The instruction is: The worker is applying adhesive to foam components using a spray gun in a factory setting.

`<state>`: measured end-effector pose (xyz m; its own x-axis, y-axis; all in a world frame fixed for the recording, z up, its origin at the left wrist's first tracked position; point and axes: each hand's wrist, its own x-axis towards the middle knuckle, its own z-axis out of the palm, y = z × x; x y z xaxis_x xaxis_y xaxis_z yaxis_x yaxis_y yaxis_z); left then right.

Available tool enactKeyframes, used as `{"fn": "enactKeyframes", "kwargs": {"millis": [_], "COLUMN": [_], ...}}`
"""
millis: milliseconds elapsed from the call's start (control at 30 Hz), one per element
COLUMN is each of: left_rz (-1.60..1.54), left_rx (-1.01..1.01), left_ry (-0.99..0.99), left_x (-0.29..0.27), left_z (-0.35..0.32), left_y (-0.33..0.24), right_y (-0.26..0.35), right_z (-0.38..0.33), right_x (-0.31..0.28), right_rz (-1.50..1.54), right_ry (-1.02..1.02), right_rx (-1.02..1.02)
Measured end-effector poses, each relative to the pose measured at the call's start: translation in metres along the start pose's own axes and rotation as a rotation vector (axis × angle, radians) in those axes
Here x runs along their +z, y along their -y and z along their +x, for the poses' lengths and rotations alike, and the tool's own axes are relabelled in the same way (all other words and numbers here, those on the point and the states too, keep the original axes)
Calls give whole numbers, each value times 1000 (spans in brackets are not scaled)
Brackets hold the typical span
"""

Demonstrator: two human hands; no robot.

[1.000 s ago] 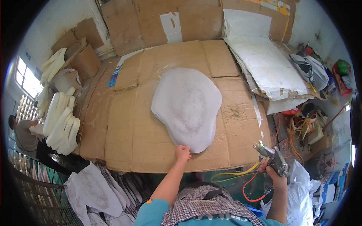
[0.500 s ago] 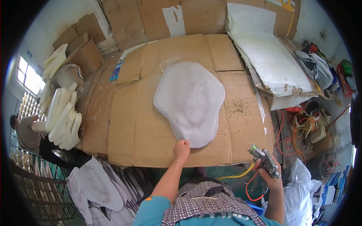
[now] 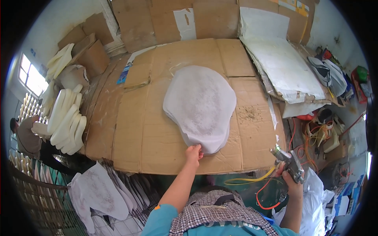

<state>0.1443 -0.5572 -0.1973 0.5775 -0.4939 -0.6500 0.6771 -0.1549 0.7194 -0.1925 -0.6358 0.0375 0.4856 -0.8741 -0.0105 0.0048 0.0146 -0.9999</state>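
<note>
A pile of pale grey-white fabric pieces (image 3: 201, 102), rounded at the far end and narrower toward me, lies on the cardboard-covered table (image 3: 128, 137). Darker mottled patches mark the top piece. My left hand (image 3: 195, 152) pinches the near edge of that piece, which creases and lifts a little at the fingers. Off the table's near right corner, my right hand (image 3: 292, 180) grips a metal spray gun (image 3: 289, 162) with its nozzle toward the table. Yellow and orange hoses (image 3: 258, 200) hang below the gun.
White sheets (image 3: 275, 59) are stacked at the right. Cream foam shapes (image 3: 67, 122) are piled at the left, near a seated person (image 3: 29, 137). More fabric pieces (image 3: 102, 192) hang over a wire rack at lower left. A white plastic bag (image 3: 309, 200) stands at lower right.
The top fabric piece has shifted, and its near edge now creases in my left hand. My right hand has moved right with the spray gun, away from the fabric.
</note>
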Motion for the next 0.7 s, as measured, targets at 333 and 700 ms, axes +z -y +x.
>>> {"fn": "enactKeyframes", "kwargs": {"millis": [333, 700], "left_rz": [-35, -723], "left_rx": [99, 734], "left_ry": [12, 552], "left_x": [16, -65], "left_z": [-11, -132], "left_y": [-17, -187], "right_y": [2, 15], "right_z": [-19, -43], "right_x": [14, 13], "right_rz": [64, -41], "right_ry": [-14, 148], "right_rx": [3, 16]}}
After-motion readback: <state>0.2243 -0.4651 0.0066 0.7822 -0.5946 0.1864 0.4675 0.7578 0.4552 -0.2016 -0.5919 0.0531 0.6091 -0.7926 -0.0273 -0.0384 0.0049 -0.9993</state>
